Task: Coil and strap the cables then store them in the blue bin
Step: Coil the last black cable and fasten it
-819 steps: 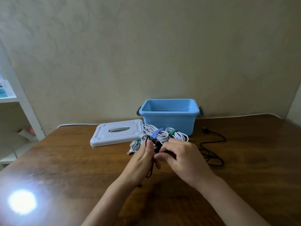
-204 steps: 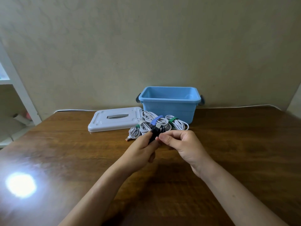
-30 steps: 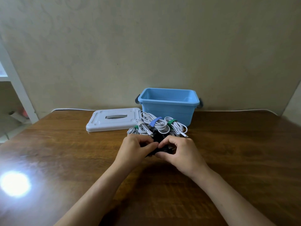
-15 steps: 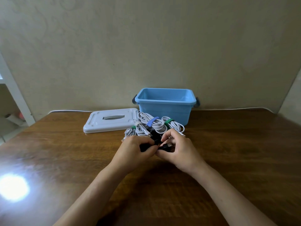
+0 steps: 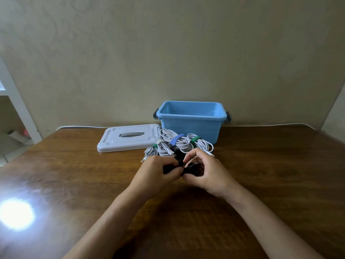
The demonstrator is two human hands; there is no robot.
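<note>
**Wooden bench, plain wall: black cable in hand, white coils waiting, bin unfilled**

Wooden bench (image 5: 270, 174) against a pale wall.

- Fingers (image 5: 188, 157): those of both hands are curled and pinching a small black cable (image 5: 192, 169), bunched between left hand (image 5: 155, 172) and right hand (image 5: 209, 172), low over the bench. Whether a strap is on it cannot be told; the hands hide most of it.
- White coils (image 5: 179, 144): just beyond the hands, heaped together on the bench, touching one another. Blue strap (image 5: 176, 139) and green strap (image 5: 195, 140) visible round them. Judged coiled and strapped, not yet stored.
- Blue bin (image 5: 190, 126): behind the coils, open; the inside that shows holds no cable.
- Lid (image 5: 128, 137): flat on the bench, left of the bin.

Remaining, by judgement: finish the black cable, then move every bundle into the bin.
</note>
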